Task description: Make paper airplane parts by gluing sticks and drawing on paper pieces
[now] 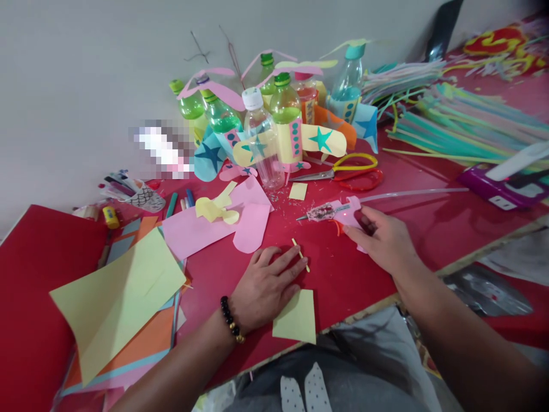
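1. Glue gun (350, 214) on the right: smooth pink plastic, grey metal tip.
2. Far scissors (333, 174): shiny metal blades, smooth plastic handles.
3. Far clear bottle (265, 163): thin, shiny plastic.
4. Big yellow sheet (124, 297) on the left: matt paper.
5. Red tabletop (343, 286): smooth, slightly shiny.

The glue gun's handle (362, 249) seems mostly hidden.

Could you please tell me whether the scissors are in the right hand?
No, the scissors lie on the table, and the right hand holds the glue gun.
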A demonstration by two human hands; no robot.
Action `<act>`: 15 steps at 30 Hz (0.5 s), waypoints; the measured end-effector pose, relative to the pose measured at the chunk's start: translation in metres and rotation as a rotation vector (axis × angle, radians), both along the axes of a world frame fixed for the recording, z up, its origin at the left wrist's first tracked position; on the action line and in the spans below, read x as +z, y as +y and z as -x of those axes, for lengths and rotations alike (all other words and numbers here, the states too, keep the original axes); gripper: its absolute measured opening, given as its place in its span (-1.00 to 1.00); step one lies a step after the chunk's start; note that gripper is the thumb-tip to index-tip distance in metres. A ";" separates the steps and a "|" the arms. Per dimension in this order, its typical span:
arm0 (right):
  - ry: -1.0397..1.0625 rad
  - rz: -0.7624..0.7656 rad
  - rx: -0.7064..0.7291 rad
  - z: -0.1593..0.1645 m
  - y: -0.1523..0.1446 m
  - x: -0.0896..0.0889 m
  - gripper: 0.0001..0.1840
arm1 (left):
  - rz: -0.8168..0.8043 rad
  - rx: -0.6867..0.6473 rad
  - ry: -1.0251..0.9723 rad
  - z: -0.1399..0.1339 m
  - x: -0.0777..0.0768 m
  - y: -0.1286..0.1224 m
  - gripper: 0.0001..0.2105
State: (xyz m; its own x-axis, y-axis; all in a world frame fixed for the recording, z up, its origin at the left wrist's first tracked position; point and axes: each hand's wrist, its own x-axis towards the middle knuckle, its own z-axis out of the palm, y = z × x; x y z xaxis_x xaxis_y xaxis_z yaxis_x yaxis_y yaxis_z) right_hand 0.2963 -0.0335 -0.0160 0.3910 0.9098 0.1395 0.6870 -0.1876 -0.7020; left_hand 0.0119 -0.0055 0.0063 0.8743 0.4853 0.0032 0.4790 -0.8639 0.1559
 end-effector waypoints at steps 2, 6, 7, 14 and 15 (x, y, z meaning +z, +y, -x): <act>0.005 0.001 0.002 -0.001 0.000 -0.001 -0.69 | 0.000 0.004 -0.001 0.000 -0.001 0.000 -0.56; -0.004 0.008 -0.002 0.000 0.000 0.000 -0.69 | 0.005 0.011 0.008 0.001 -0.002 0.000 -0.56; -0.005 0.012 -0.004 0.000 0.000 0.000 -0.69 | 0.005 0.012 0.009 0.001 -0.002 0.000 -0.56; -0.006 0.022 0.001 0.001 0.000 0.003 -0.71 | -0.013 0.016 -0.003 0.000 -0.002 -0.002 -0.56; -0.006 0.023 0.000 0.001 0.000 0.004 -0.71 | -0.018 0.018 -0.007 0.000 -0.002 -0.002 -0.57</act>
